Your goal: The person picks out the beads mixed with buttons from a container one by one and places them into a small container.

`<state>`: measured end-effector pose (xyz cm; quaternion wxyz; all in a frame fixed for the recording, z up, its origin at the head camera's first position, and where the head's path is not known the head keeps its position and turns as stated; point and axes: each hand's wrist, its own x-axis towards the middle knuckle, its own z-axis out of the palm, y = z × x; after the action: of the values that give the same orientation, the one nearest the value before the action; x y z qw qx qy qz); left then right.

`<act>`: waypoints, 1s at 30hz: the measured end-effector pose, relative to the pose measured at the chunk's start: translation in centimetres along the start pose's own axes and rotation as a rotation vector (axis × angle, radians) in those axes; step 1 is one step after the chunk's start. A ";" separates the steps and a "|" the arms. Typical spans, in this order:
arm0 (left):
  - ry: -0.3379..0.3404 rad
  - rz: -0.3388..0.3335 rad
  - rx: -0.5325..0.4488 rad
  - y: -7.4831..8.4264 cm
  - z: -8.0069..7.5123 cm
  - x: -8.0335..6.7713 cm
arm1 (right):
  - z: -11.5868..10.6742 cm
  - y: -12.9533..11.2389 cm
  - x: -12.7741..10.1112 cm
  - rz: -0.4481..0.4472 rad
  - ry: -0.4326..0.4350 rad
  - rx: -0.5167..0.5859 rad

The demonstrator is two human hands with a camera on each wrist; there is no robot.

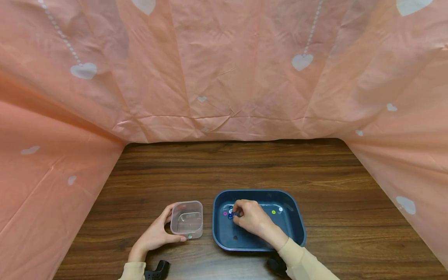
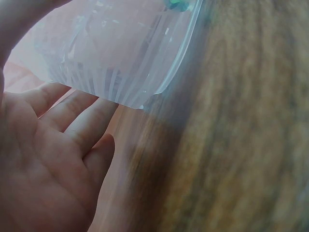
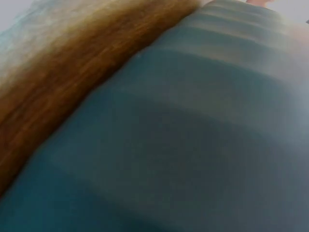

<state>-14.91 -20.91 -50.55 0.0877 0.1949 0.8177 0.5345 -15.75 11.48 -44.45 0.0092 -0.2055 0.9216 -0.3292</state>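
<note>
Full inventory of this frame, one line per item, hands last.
clear container: 1, transparent plastic with a pinkish tint, on the table left of the tray.
tray: 1, dark blue, rounded rectangle, on the table near the front edge.
beads: several, small; pink, blue, yellow-green and white ones show on the tray floor; exact count unclear.
table: 1, dark brown wood grain.
backdrop sheet: 1, salmon pink with white hearts, hung behind and along both sides.
wrist camera mounts: 2, black, at the bottom edge by the sleeves.
sleeves: 2, cream.
left hand: 1, holds the clear container from its left side.
right hand: 1, inside the tray, fingers curled at the blue beads; a pinch cannot be confirmed.
</note>
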 end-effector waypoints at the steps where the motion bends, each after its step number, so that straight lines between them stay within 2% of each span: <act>1: 0.000 0.000 0.000 0.0 0.0 0.0 | -0.1 -0.1 0.0 -0.001 0.006 0.000; 7: 0.002 -0.002 0.001 0.0 0.0 0.0 | -0.5 -0.6 -0.1 -0.017 0.036 -0.001; 15: -0.002 0.003 -0.007 0.0 -0.1 0.0 | -1.1 -1.5 -0.1 -0.021 0.052 0.049; 22: -0.005 -0.009 -0.006 -0.1 -0.1 -0.2 | -1.6 -2.8 0.0 -0.073 0.054 0.122; 30: -0.002 -0.013 -0.012 0.2 -0.1 0.0 | -1.9 -4.4 0.4 -0.098 0.052 0.135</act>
<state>-14.92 -20.97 -50.34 0.0935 0.1895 0.8156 0.5387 -14.74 9.45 -40.25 -0.0172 -0.2408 0.8860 -0.3959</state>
